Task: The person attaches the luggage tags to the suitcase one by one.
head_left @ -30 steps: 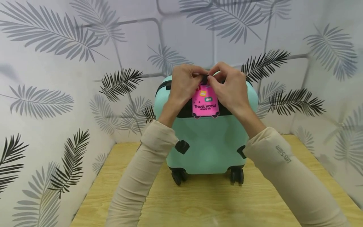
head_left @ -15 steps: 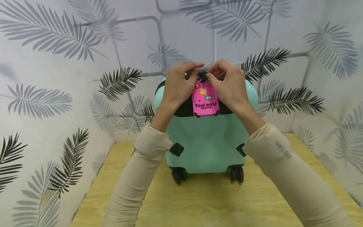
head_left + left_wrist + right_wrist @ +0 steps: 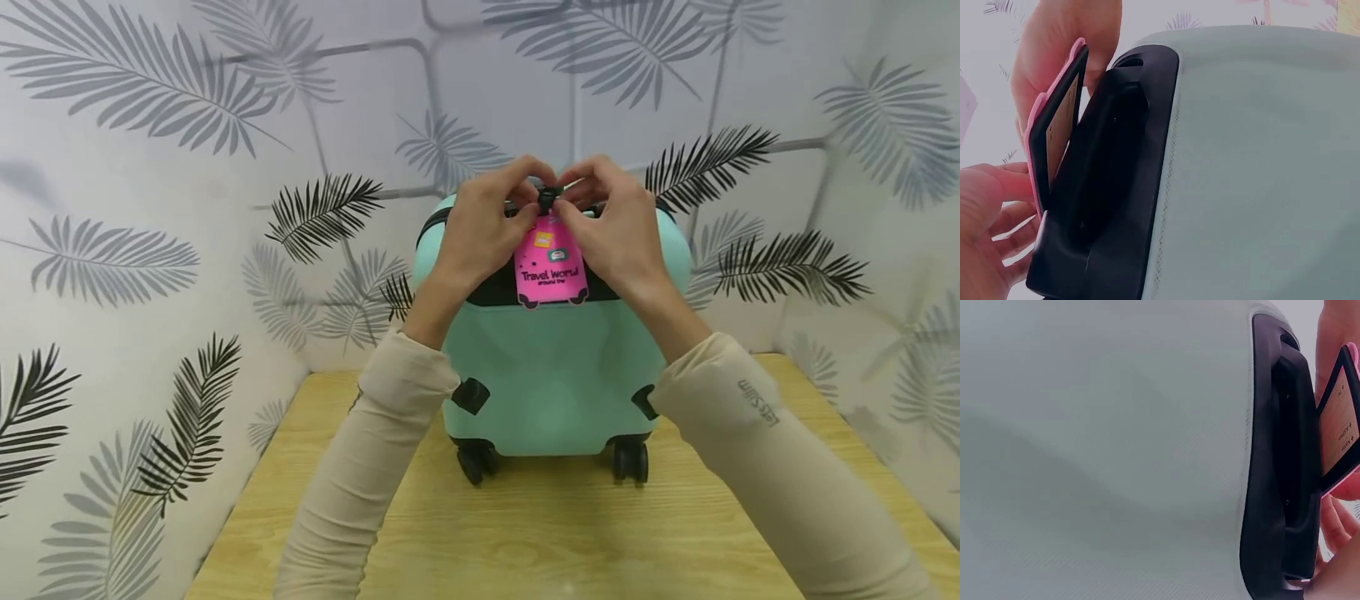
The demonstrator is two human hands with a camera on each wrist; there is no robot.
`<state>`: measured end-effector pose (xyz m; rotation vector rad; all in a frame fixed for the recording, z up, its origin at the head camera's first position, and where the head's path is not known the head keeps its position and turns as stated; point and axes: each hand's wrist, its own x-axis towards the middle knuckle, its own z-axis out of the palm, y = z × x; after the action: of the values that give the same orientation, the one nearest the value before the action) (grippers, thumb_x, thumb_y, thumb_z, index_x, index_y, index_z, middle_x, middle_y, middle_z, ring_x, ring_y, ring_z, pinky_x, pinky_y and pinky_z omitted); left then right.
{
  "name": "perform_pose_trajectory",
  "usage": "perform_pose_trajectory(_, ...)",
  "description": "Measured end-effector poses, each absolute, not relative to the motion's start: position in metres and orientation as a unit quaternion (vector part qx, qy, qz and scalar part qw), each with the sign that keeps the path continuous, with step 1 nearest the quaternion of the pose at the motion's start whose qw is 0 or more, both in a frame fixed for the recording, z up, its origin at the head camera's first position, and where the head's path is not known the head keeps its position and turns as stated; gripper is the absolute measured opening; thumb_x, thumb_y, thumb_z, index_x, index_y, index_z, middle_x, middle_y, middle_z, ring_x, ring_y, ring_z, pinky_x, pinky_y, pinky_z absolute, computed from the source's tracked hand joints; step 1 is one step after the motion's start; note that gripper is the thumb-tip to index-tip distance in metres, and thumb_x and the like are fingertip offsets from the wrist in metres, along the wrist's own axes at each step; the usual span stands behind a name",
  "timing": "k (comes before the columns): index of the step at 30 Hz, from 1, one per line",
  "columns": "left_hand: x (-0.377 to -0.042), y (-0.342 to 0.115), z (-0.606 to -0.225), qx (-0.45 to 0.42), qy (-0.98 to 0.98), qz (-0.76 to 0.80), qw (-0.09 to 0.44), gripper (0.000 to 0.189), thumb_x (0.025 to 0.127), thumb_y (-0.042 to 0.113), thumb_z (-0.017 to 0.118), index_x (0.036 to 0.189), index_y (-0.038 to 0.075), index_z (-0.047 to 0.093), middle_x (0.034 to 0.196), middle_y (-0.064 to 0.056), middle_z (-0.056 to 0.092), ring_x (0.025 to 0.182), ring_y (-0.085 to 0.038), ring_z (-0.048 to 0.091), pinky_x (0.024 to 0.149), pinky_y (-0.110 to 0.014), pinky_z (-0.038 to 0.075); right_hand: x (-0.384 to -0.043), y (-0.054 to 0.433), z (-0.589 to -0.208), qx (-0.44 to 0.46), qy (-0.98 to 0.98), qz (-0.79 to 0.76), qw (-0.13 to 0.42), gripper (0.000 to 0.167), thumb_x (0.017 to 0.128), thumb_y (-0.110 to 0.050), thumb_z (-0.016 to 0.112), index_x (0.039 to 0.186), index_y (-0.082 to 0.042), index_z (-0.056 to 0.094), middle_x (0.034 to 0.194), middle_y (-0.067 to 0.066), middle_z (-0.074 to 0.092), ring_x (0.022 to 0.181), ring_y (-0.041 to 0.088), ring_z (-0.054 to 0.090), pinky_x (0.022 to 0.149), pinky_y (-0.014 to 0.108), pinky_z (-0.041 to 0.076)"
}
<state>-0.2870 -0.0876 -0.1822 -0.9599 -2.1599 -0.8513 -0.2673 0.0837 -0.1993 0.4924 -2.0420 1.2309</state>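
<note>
A pink luggage tag (image 3: 551, 271) printed "Travel World around the" hangs at the top of a mint-green suitcase (image 3: 547, 379). Its short black strap (image 3: 548, 198) lies between my two hands. My left hand (image 3: 487, 218) pinches the strap from the left, thumb and fingers bent. From the right, my right hand (image 3: 617, 225) pinches it too, fingertips close to the left ones. The tag's back, with a tan card (image 3: 1339, 419) in a black frame, shows in both wrist views, beside the black handle recess (image 3: 1113, 156). The fingers cover parts of the strap, so its fastening is unclear.
The suitcase stands upright on black caster wheels (image 3: 631, 461) on a wood-grain table (image 3: 555, 542). Black corner pieces (image 3: 471, 396) sit on its front. White walls with grey and black leaf prints (image 3: 322, 218) close in the back and sides.
The left fingers, apart from the strap half a second ago, are back at it beside the right fingers. The tag hangs in nearly the same place, and the suitcase stays put.
</note>
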Motion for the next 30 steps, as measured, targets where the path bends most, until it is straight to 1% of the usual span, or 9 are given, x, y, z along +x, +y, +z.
perform_pose_trajectory(3,-0.288,-0.088,-0.183,-0.361,-0.815,-0.327,0.316,0.023,0.096,-0.001,0.064,0.115,0.011,0.069,0.090,-0.007,0.075,0.084,-0.015,0.069,0.075,-0.029,0.046,-0.269,0.084,-0.201,0.214,-0.776,0.472,0.361,0.019,0.093,-0.004,0.069,0.112,-0.005,0.065,0.094,0.010,0.073,0.088,0.013,0.066,0.085,0.032,0.050)
perform_pose_trajectory(7,-0.290,-0.087,-0.183,-0.365,-0.811,-0.328,0.320,0.023,0.097,-0.001,0.062,0.116,0.010,0.069,0.088,-0.007,0.074,0.080,-0.016,0.065,0.072,-0.029,0.043,-0.270,0.083,-0.199,0.243,-0.772,0.447,0.382,0.011,0.091,-0.001,0.071,0.102,-0.004,0.071,0.095,0.009,0.072,0.091,0.017,0.065,0.086,0.036,0.049)
perform_pose_trajectory(10,-0.292,-0.086,-0.184,-0.367,-0.812,-0.322,0.320,0.023,0.096,-0.001,0.062,0.115,0.010,0.069,0.087,-0.007,0.072,0.081,-0.016,0.064,0.074,-0.029,0.043,-0.271,0.083,-0.198,0.243,-0.774,0.441,0.384,0.006,0.090,0.000,0.073,0.096,-0.003,0.073,0.095,0.010,0.072,0.091,0.020,0.065,0.085,0.035,0.049)
perform_pose_trajectory(14,-0.293,-0.084,-0.185,-0.366,-0.813,-0.320,0.319,0.022,0.094,-0.001,0.063,0.112,0.009,0.070,0.086,-0.006,0.071,0.083,-0.015,0.064,0.079,-0.029,0.046,-0.268,0.082,-0.199,0.217,-0.785,0.448,0.368,0.005,0.093,-0.003,0.072,0.098,-0.002,0.074,0.097,0.010,0.071,0.092,0.018,0.065,0.082,0.027,0.049)
perform_pose_trajectory(17,-0.293,-0.083,-0.185,-0.366,-0.813,-0.327,0.315,0.022,0.093,0.000,0.065,0.113,0.009,0.070,0.087,-0.006,0.071,0.085,-0.015,0.064,0.081,-0.028,0.047,-0.267,0.082,-0.200,0.202,-0.789,0.455,0.359,0.005,0.095,-0.005,0.071,0.099,-0.002,0.073,0.099,0.009,0.070,0.092,0.017,0.065,0.082,0.024,0.048)
perform_pose_trajectory(23,-0.290,-0.079,-0.185,-0.354,-0.816,-0.335,0.312,0.023,0.093,0.001,0.067,0.114,0.010,0.072,0.087,-0.005,0.071,0.085,-0.014,0.064,0.078,-0.028,0.048,-0.267,0.083,-0.201,0.197,-0.787,0.464,0.356,0.005,0.095,-0.004,0.070,0.099,-0.002,0.072,0.103,0.010,0.069,0.094,0.020,0.067,0.088,0.037,0.052)
perform_pose_trajectory(30,-0.289,-0.078,-0.186,-0.328,-0.822,-0.337,0.321,0.025,0.092,0.000,0.066,0.112,0.013,0.075,0.083,-0.003,0.069,0.078,-0.013,0.064,0.071,-0.028,0.045,-0.266,0.083,-0.201,0.192,-0.789,0.464,0.354,0.006,0.096,-0.006,0.067,0.100,-0.003,0.069,0.102,0.010,0.071,0.096,0.020,0.069,0.089,0.036,0.052)
